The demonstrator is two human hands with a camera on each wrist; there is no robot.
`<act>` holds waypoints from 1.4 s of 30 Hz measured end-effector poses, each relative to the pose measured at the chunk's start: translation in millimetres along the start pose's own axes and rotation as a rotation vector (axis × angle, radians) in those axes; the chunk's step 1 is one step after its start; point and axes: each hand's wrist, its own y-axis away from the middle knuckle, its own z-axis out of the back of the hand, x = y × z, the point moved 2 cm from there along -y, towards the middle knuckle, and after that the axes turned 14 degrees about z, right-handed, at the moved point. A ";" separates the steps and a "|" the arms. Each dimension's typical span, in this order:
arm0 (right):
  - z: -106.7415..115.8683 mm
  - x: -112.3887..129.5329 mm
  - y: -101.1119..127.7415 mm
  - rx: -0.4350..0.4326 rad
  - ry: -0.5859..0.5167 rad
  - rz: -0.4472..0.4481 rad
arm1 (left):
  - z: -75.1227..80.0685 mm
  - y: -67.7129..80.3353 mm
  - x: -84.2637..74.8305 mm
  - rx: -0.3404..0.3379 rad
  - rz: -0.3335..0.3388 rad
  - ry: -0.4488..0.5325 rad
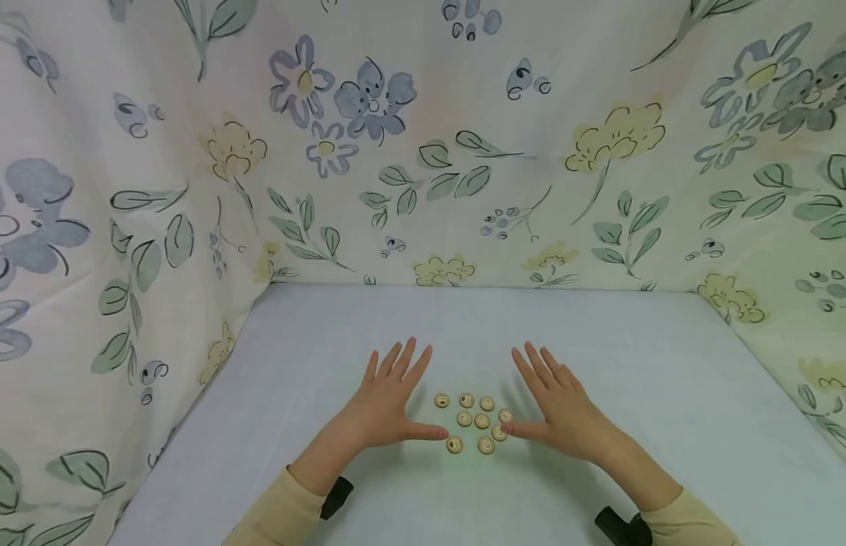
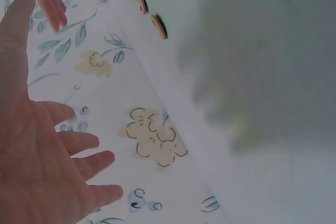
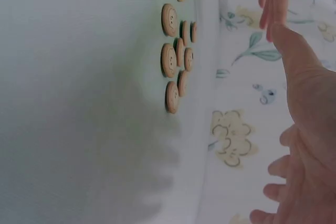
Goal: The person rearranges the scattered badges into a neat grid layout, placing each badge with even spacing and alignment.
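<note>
A cluster of small wooden buttons (image 1: 474,421) lies in the lower middle of the head view, on a pale blue-grey tabletop (image 1: 655,364). There are about eight, round and light tan with darker holes, lying flat and close together in loose rows; a few touch or nearly touch. In the right wrist view the same buttons (image 3: 176,61) show edge-on at the upper middle, thin discs with a raised rim.

The buttons look gathered into one group but not yet lined up or sorted, so by my judgement the work is at an early or resting stage: nothing is lifted and nothing is set apart.

The left hand (image 1: 389,402) lies flat just left of the cluster, fingers straight and spread, thumb pointing toward the nearest button. The right hand (image 1: 559,406) mirrors it on the right, fingers straight, its thumb tip at or touching the rightmost buttons. Neither hand holds anything.

Beyond, a floral cloth (image 1: 423,152) with blue and yellow flowers drapes the back and both sides of the frame.
</note>
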 end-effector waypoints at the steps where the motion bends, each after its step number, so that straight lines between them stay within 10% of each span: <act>1: -1.2 -0.1 0.5 -0.002 -0.009 0.002 | -1.1 -0.5 0.1 -0.001 -0.006 0.009; 19: -12.0 4.8 4.2 -0.265 -0.224 0.047 | -23.0 -22.9 4.6 0.068 -0.041 0.287; 42: -44.6 -3.2 4.3 -0.149 -0.421 0.076 | -49.4 -49.9 7.6 0.077 -0.094 0.290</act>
